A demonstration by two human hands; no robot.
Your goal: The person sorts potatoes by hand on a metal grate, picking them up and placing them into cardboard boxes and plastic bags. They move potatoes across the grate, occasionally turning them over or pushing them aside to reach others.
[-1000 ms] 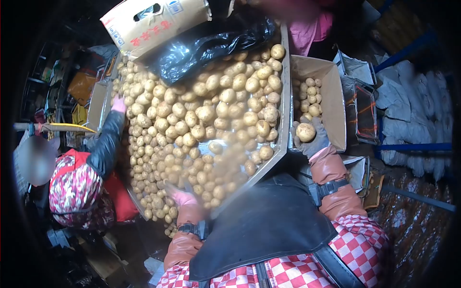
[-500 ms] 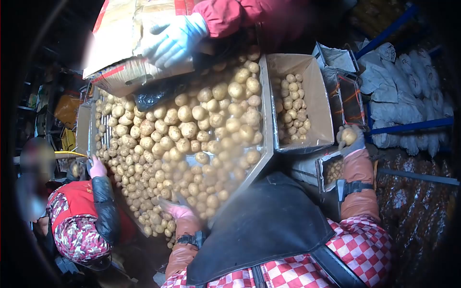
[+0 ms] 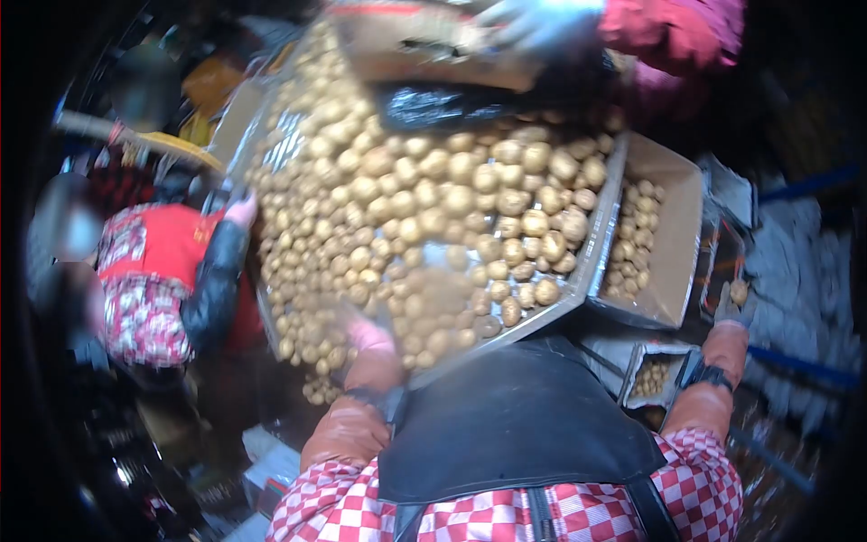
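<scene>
Many potatoes (image 3: 424, 194) cover a wide sorting table with a raised metal rim (image 3: 601, 237). My left hand (image 3: 368, 332), in a pinkish glove, is over the potatoes near the table's front edge; its fingers are smeared by motion. My right hand (image 3: 736, 305) is out at the far right in a grey glove, its fingers around a single potato (image 3: 739, 291). It is beside a dark open container (image 3: 720, 248) and right of a tall cardboard box (image 3: 673, 212) partly filled with potatoes. A smaller box (image 3: 650, 375) with small potatoes is below.
A co-worker's gloved hand (image 3: 551, 23) rests on a cardboard carton (image 3: 433, 41) at the table's far side, with black plastic (image 3: 442, 107) beneath. Another person in a red vest (image 3: 172, 239) is at the left edge. White sacks (image 3: 799, 271) are stacked at the right.
The whole view has shifted, so the table and boxes appear farther right. The carton and the co-worker's hand appear higher and farther right. My right hand still has a potato.
</scene>
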